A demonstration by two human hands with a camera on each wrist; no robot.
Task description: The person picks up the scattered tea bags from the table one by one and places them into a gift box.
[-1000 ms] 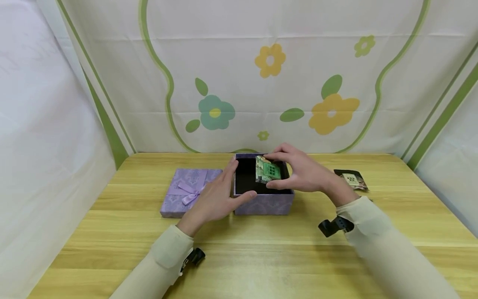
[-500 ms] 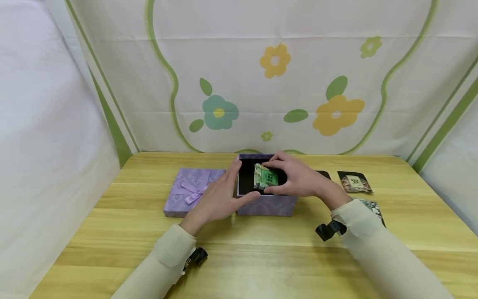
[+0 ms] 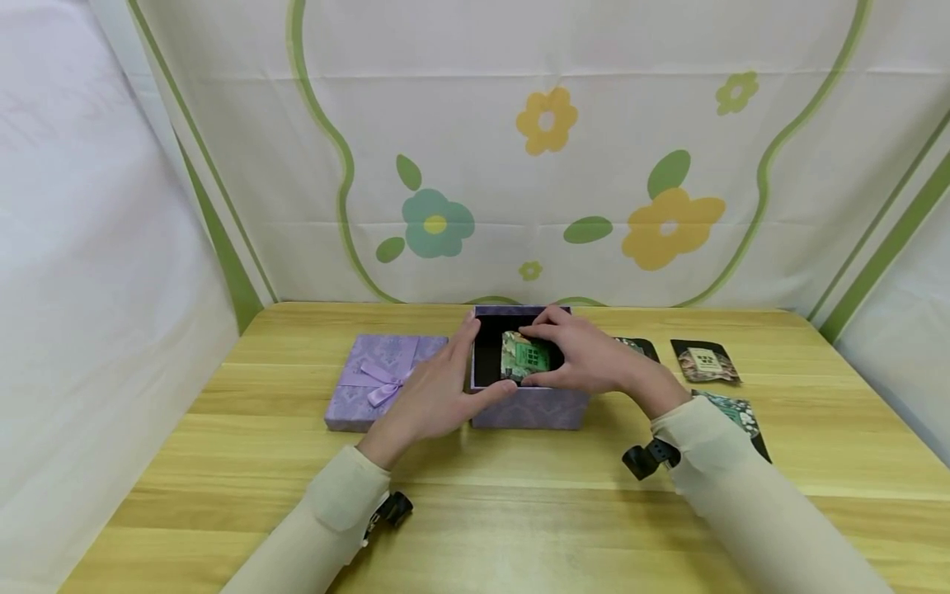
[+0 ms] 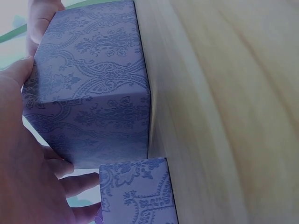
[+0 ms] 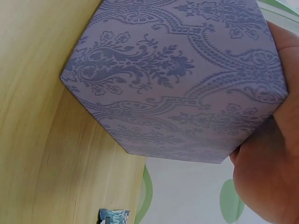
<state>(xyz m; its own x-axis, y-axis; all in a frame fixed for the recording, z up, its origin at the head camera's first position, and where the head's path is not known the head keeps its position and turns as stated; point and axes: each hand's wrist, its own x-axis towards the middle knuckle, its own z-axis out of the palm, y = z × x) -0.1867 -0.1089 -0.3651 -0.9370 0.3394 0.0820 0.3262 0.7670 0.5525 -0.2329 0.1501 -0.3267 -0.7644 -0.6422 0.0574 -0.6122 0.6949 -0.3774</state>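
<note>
Nearest: pale sleeves, a small black clip at each wrist, over bare wood of the bench.

Left hand laid against left wall of open purple box; fingers fairly straight along that wall, thumb hooked over near rim. Confirmed in left wrist view: palm and fingers flat on damask-patterned side of box. Not curled tight; bracing, not pinching.

Right hand reaching in over right side of box, thumb and fingers pinching green packet. Packet tilted, low inside dark interior of box, roughly centre; contact with box floor impossible to tell. Right wrist view: only outer wall of box and heel of hand at far edge.

Just left of box, touching or nearly so: purple lid with ribbon bow, flat on bench.

Right of box, past right forearm: three more packets on bench, one dark-edged beside sleeve, one dark behind hand, one beige-fronted further right.

Furthest: white backdrop with green curves and flowers.
</note>
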